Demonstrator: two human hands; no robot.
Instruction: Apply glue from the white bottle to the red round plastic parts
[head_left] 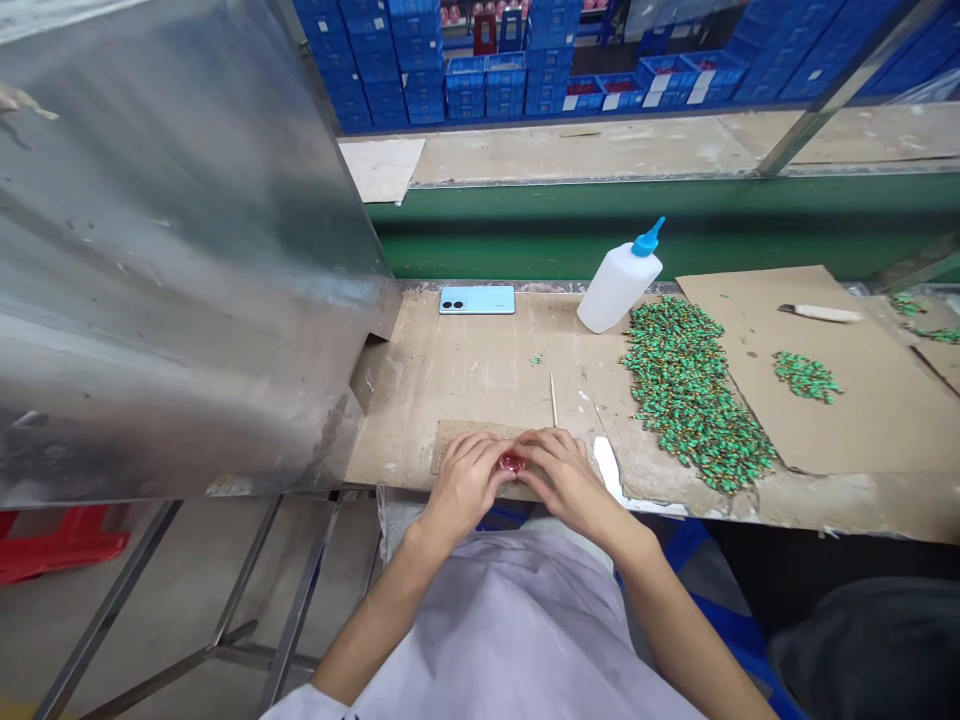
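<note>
A small shiny red piece (511,461) is held between the fingertips of both hands at the table's front edge. My left hand (466,478) pinches it from the left, and my right hand (561,474) closes on it from the right. Under and behind the hands lies a small brown textured board (450,432). A thin wooden stick (553,398) points away from my right hand. White glue-like material (606,464) lies just right of that hand.
A light blue phone (477,300) and a white bottle (616,290) with a blue nozzle stand farther back. Many small green pieces (690,385) are heaped at the right, beside cardboard (885,400) with a knife (821,314). A metal panel (180,240) rises at the left.
</note>
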